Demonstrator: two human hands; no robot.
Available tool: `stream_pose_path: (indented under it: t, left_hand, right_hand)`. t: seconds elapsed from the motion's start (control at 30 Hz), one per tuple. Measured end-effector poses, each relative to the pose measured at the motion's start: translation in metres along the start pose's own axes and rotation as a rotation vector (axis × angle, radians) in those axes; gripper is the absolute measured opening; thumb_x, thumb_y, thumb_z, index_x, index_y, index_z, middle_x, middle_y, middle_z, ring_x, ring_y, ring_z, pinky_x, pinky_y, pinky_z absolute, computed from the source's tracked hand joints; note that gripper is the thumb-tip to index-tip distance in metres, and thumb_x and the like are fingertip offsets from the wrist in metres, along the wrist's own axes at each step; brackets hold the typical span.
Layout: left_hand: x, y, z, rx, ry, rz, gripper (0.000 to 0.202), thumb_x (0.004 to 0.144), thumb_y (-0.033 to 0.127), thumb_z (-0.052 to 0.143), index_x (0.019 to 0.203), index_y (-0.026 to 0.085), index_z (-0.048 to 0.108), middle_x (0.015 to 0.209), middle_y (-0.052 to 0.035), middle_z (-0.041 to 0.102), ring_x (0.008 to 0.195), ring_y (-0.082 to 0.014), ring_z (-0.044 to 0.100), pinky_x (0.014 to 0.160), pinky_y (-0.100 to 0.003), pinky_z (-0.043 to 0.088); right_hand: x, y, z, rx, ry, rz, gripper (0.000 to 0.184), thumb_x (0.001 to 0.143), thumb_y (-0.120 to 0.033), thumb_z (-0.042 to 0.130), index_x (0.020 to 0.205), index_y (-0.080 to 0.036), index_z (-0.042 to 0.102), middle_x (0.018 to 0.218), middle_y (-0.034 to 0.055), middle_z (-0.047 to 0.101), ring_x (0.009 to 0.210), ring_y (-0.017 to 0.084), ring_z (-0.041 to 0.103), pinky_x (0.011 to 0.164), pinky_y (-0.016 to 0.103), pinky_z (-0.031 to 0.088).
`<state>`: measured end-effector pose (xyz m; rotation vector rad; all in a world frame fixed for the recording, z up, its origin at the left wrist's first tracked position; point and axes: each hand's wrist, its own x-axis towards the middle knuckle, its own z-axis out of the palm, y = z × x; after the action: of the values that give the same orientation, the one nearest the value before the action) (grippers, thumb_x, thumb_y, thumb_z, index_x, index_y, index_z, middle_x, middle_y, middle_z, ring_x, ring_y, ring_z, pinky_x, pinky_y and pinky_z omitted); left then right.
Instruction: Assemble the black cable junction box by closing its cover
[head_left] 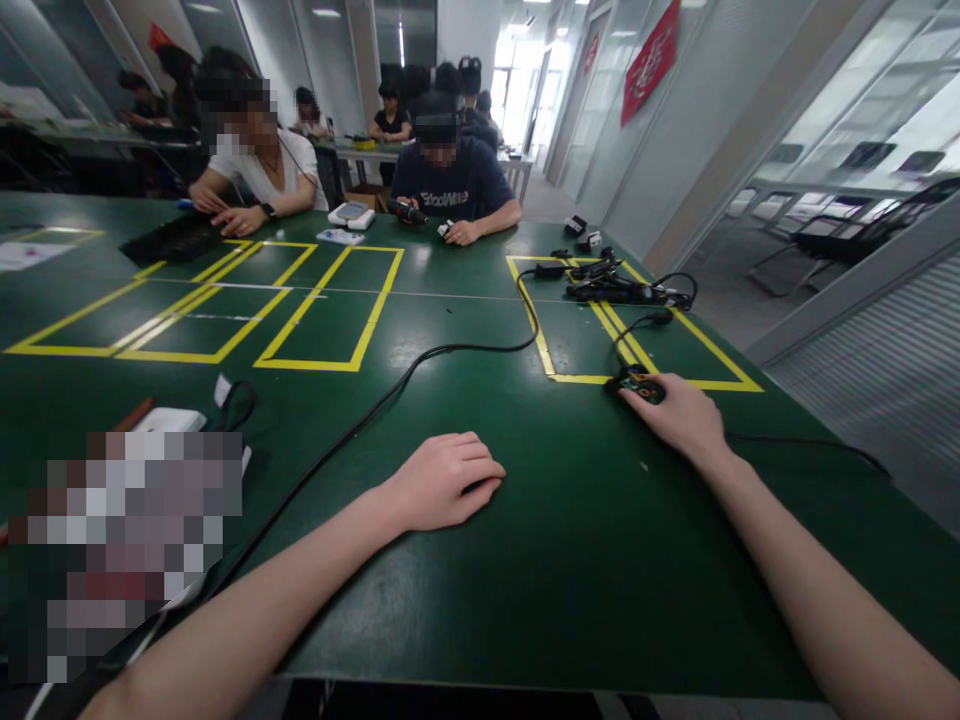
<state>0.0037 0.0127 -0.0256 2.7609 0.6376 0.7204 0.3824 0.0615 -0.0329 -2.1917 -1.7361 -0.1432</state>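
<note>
Two bare forearms come in over the green table, both on the near side of the long black cable. Left hand rests palm down on the tabletop, just to the near right of that cable, its fingers loosely bent with a narrow gap before the thumb. Well to the right of the cable, the right hand grips a small circuit board, thumb along its near edge; the other fingertips are hidden. From the board a short lead runs up toward the black jointed stand, which lies to the right of the cable's far end, on yellow tape. To the near left of the cable sits a bundle, too blurred to make out. Beyond the cable, across the table, a person in a dark shirt holds a dark tool; farther left, a person in white has both hands at a black tray.
</note>
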Motion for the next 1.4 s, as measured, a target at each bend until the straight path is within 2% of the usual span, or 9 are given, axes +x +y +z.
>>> stream_pose_path:
  t: [0.1, 0.23, 0.37, 0.53, 0.7, 0.8, 1.0, 1.27, 1.4]
  left_hand:
    - [0.0, 0.0, -0.001, -0.003, 0.021, -0.017, 0.024, 0.105, 0.024, 0.05, 0.107, 0.017, 0.073, 0.099, -0.0073, 0.076, 0.092, -0.0186, 0.07, 0.083, -0.032, 0.056]
    - [0.0, 0.003, -0.007, 0.005, 0.157, 0.007, 0.038, 0.096, 0.045, 0.064, 0.121, 0.018, 0.067, 0.129, -0.0164, 0.068, 0.117, -0.0283, 0.065, 0.098, -0.044, 0.055]
    - [-0.002, 0.005, -0.012, -0.076, 0.05, 0.051, 0.051, 0.087, 0.065, 0.067, 0.107, 0.017, 0.066, 0.088, -0.007, 0.071, 0.079, -0.0215, 0.068, 0.075, -0.034, 0.054]
    - [-0.002, 0.003, -0.013, -0.018, -0.072, -0.008, 0.067, 0.086, 0.07, 0.067, 0.128, 0.017, 0.059, 0.101, -0.0082, 0.073, 0.09, -0.0234, 0.069, 0.079, -0.034, 0.051]
    - [0.0, 0.0, -0.011, 0.087, -0.114, -0.112, 0.046, 0.081, 0.061, 0.077, 0.09, 0.019, 0.063, 0.093, -0.0058, 0.068, 0.089, -0.0237, 0.064, 0.078, -0.035, 0.049]
    - [0.0, -0.001, -0.011, 0.115, -0.108, -0.136, 0.04, 0.084, 0.054, 0.077, 0.097, 0.018, 0.066, 0.101, -0.0073, 0.069, 0.094, -0.0248, 0.064, 0.083, -0.037, 0.05]
    - [-0.004, -0.009, -0.01, 0.184, -0.079, -0.221, 0.081, 0.076, 0.074, 0.075, 0.134, 0.018, 0.065, 0.151, -0.0216, 0.053, 0.133, -0.0404, 0.052, 0.107, -0.058, 0.045]
    - [-0.009, -0.011, -0.004, 0.162, -0.119, -0.241, 0.107, 0.071, 0.087, 0.067, 0.146, 0.012, 0.053, 0.162, -0.0264, 0.041, 0.149, -0.0402, 0.041, 0.122, -0.061, 0.03]
    - [-0.009, -0.01, -0.003, 0.179, -0.128, -0.263, 0.108, 0.07, 0.089, 0.065, 0.144, 0.011, 0.052, 0.161, -0.0268, 0.041, 0.148, -0.0391, 0.042, 0.123, -0.059, 0.029]
  right_hand:
    - [-0.03, -0.056, -0.002, 0.109, -0.073, -0.226, 0.034, 0.088, -0.046, 0.067, 0.108, -0.019, 0.073, 0.105, 0.0117, 0.075, 0.09, 0.031, 0.073, 0.07, 0.038, 0.056]
    - [-0.082, -0.115, -0.012, 0.375, -0.303, -0.8, 0.026, 0.086, -0.034, 0.074, 0.11, -0.023, 0.071, 0.103, 0.0057, 0.075, 0.088, 0.023, 0.074, 0.073, 0.032, 0.058]
    - [-0.111, -0.133, -0.019, 0.473, -0.472, -1.099, 0.036, 0.088, -0.031, 0.074, 0.123, -0.023, 0.069, 0.124, 0.0065, 0.074, 0.098, 0.022, 0.076, 0.073, 0.028, 0.058]
    - [-0.105, -0.125, -0.016, 0.479, -0.379, -1.035, 0.031, 0.091, -0.034, 0.072, 0.121, -0.023, 0.069, 0.118, 0.0075, 0.076, 0.098, 0.021, 0.076, 0.075, 0.028, 0.059]
    - [-0.097, -0.121, -0.012, 0.461, -0.244, -0.957, 0.028, 0.093, -0.035, 0.07, 0.117, -0.021, 0.068, 0.103, 0.0066, 0.076, 0.086, 0.02, 0.075, 0.069, 0.028, 0.057]
    - [-0.097, -0.12, -0.013, 0.48, -0.235, -0.982, 0.024, 0.094, -0.034, 0.068, 0.115, -0.022, 0.068, 0.103, 0.0064, 0.077, 0.086, 0.02, 0.076, 0.07, 0.028, 0.056]
    - [-0.101, -0.124, -0.011, 0.471, -0.24, -0.908, 0.023, 0.091, -0.034, 0.071, 0.11, -0.022, 0.067, 0.107, 0.0063, 0.075, 0.085, 0.02, 0.075, 0.068, 0.028, 0.056]
    - [-0.102, -0.131, -0.012, 0.484, -0.168, -0.914, 0.047, 0.089, -0.043, 0.073, 0.129, -0.021, 0.063, 0.126, 0.0134, 0.069, 0.1, 0.027, 0.072, 0.082, 0.04, 0.058]
    - [-0.09, -0.124, -0.02, 0.466, -0.116, -0.955, 0.036, 0.089, -0.036, 0.067, 0.121, -0.019, 0.065, 0.115, 0.014, 0.071, 0.097, 0.028, 0.069, 0.082, 0.042, 0.054]
